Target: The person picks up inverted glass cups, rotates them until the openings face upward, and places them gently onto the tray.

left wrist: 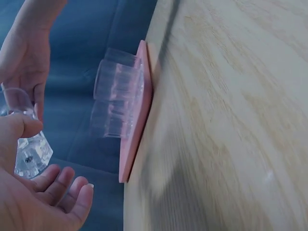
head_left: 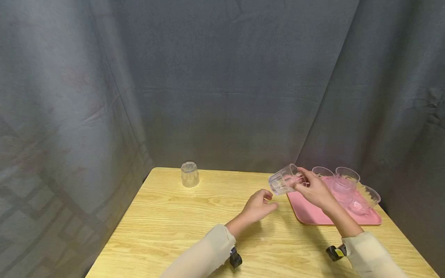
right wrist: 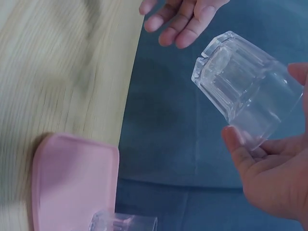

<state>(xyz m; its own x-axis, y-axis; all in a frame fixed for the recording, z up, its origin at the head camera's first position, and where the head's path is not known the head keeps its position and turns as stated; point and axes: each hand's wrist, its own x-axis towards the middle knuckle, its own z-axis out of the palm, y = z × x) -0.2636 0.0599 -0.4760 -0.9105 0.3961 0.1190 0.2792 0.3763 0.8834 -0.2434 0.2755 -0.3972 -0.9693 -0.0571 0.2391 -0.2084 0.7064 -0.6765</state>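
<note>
A clear faceted cup [head_left: 282, 180] is held up, tilted, with its base toward the left. My right hand [head_left: 315, 190] grips it near the rim, thumb on one side and fingers on the other, as the right wrist view also shows for the cup [right wrist: 245, 86]. Just left of and below its base, my left hand [head_left: 258, 207] reaches up with loosely bent fingers and nothing in them; the left wrist view has its fingers [left wrist: 57, 187] spread near the cup base. Another clear cup [head_left: 190, 175] stands upside down at the table's back left.
A pink tray [head_left: 309, 211] lies at the right of the wooden table [head_left: 167, 231], under my right forearm. Several clear cups [head_left: 347, 179] stand upright on it, one leaning outward in the head view. Grey curtains [head_left: 222, 85] hang behind and beside the table.
</note>
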